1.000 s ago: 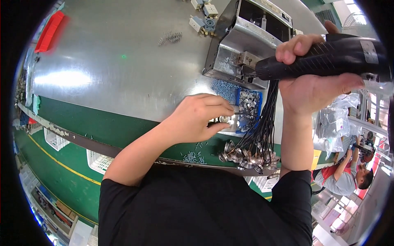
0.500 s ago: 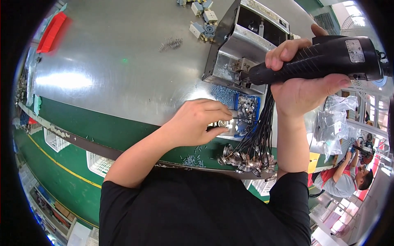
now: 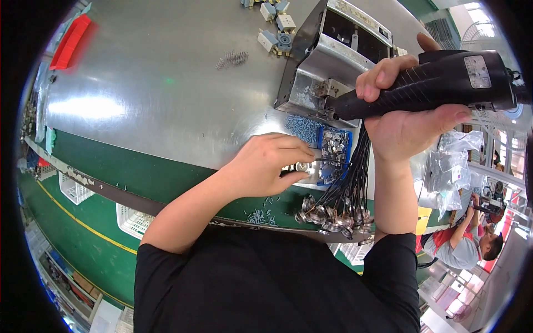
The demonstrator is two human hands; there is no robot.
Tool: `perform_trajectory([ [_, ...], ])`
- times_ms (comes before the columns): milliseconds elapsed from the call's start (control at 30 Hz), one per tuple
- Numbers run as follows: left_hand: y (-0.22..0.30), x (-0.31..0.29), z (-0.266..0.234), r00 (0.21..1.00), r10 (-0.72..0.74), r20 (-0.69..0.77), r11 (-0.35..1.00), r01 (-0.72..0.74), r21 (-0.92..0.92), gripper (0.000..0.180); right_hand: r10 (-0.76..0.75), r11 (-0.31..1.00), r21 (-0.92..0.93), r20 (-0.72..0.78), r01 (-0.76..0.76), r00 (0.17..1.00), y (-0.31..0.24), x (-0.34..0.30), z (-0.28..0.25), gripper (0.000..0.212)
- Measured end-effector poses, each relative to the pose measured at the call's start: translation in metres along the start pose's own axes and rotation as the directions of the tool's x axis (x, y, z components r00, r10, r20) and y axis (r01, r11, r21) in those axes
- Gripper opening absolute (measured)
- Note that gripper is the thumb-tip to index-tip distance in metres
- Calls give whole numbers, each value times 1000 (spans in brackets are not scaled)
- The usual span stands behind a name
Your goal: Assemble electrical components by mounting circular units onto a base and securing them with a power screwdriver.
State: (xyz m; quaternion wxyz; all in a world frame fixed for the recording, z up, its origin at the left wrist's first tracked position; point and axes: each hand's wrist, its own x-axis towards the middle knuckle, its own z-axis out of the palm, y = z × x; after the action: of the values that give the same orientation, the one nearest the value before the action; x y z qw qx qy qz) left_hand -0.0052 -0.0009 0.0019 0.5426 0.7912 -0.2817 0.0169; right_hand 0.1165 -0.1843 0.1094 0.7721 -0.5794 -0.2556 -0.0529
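black power screwdriver (image 3: 430, 86) scooted left a touch, right fingers (image 3: 384, 73) wrapped round it, pale label (image 3: 477, 72) unreadable, left fingers (image 3: 291, 144) pinching metal part (image 3: 301, 166)

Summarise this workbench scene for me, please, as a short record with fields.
Left hand: thumb and fingers around a small round metal part
Right hand: gripping a black electric screwdriver, its nose at a metal screw feeder
Beside left hand: blue tray of metal parts, loose small screws
Near edge: black cables with round metal ends
Farther off: coil springs, grey-and-white blocks
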Motion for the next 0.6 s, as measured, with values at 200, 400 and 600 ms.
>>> perform_trajectory([
  [200,-2,-1,0,1000,21,-20,1000,-21,5,31,56,954,280,185,-107,981,-18,-24,8,121],
  [400,-5,-2,3,999,-1,-45,1000,2,4,27,107,979,149,189,-136,976,-34,-66,18,121],
  [600,-4,-3,3,998,18,-53,1000,-18,5,30,49,988,130,225,-80,973,-25,-79,14,125],
])
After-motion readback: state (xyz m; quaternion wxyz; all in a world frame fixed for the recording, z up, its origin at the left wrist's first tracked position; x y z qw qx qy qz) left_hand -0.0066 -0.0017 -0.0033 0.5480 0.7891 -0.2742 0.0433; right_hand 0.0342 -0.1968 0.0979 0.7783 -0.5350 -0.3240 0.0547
